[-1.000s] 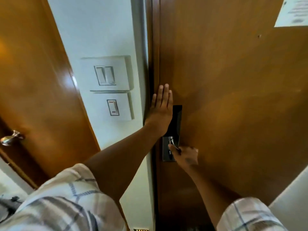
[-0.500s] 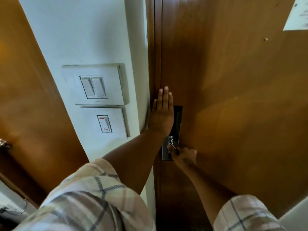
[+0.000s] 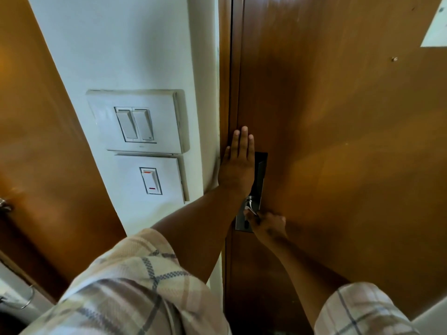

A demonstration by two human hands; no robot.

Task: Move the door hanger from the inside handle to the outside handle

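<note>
No hanger in sight; both your hands are on the shut door.

You cannot see the hanger anywhere, neither on the handle (image 3: 251, 204) nor in a hand, so whether it hangs there hidden cannot be told. Your right hand (image 3: 267, 223) is curled around the handle at the door's (image 3: 338, 141) left edge, over the lock plate (image 3: 242, 224). Your left hand (image 3: 238, 165) lies flat, fingers together, pressed on the door just above it, beside the frame (image 3: 225, 93). The risk: if you pull the door inward while that palm pushes on it, the two fight and the latch may not clear. Your left fingertips also sit at the gap by the frame and could get pinched. The switches (image 3: 137, 124) are just left.
</note>
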